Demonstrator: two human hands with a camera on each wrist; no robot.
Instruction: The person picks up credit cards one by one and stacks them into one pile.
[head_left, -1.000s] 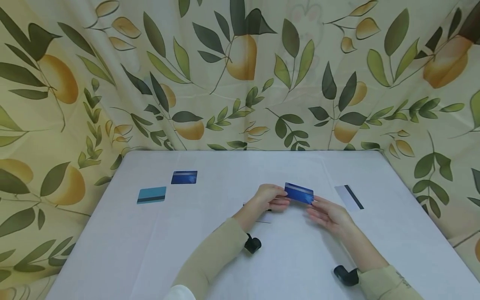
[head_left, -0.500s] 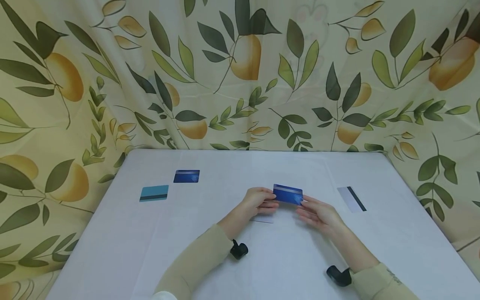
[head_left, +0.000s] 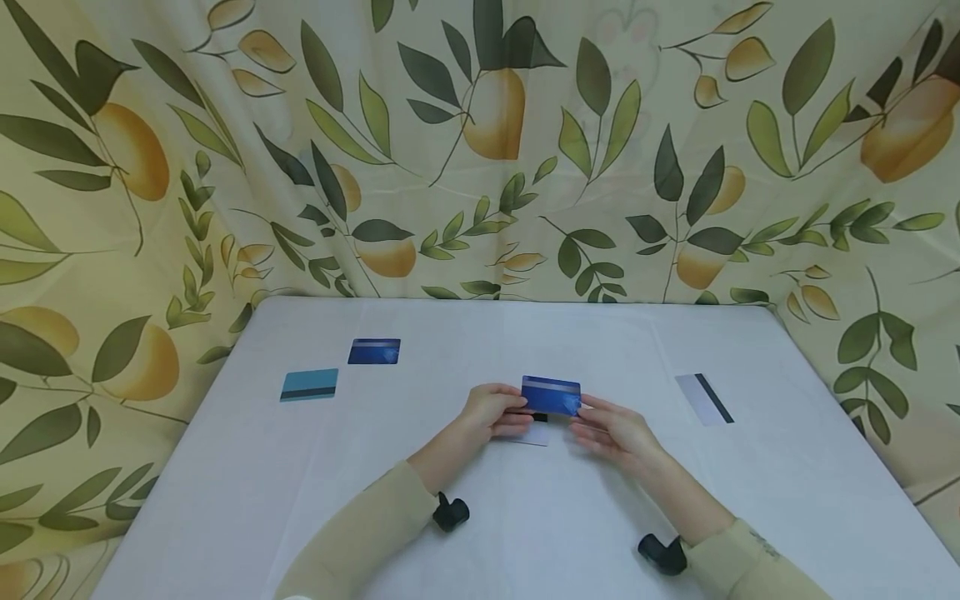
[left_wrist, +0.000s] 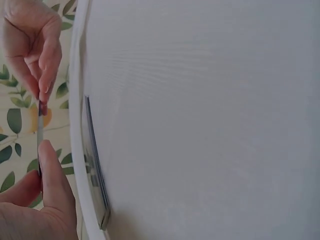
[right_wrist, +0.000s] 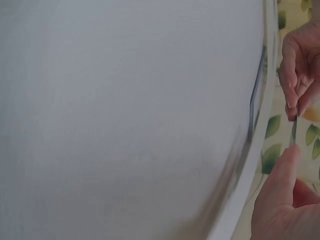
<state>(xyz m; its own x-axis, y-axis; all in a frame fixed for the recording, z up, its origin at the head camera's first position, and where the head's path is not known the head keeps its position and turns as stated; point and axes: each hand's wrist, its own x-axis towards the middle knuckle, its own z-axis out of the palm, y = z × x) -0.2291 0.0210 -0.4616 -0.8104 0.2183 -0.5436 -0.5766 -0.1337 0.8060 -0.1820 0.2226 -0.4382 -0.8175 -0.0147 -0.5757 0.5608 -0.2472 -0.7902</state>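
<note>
A dark blue bank card (head_left: 551,395) with a pale stripe along its top is held up in the head view, between both hands. My left hand (head_left: 489,412) pinches its left edge, and my right hand (head_left: 618,432) pinches its right edge. The card (left_wrist: 40,131) shows edge-on in the left wrist view, thumb and fingers on both ends. Below it on the table lies a white card (head_left: 534,434) with a black stripe, partly hidden by the blue card and my left fingers. In the left wrist view, a thin flat item (left_wrist: 96,165) lies on the table beside the hands.
On the white table (head_left: 420,533), a second blue card (head_left: 374,352) lies at the back left, near a teal card (head_left: 309,385) with a dark stripe. A white card with a black stripe (head_left: 705,399) lies at the right. A fruit-patterned curtain (head_left: 480,208) stands behind the table.
Both hands have moved left and slightly nearer with the blue card, which now hangs above the white card's far part. The cards on the table stay put.
</note>
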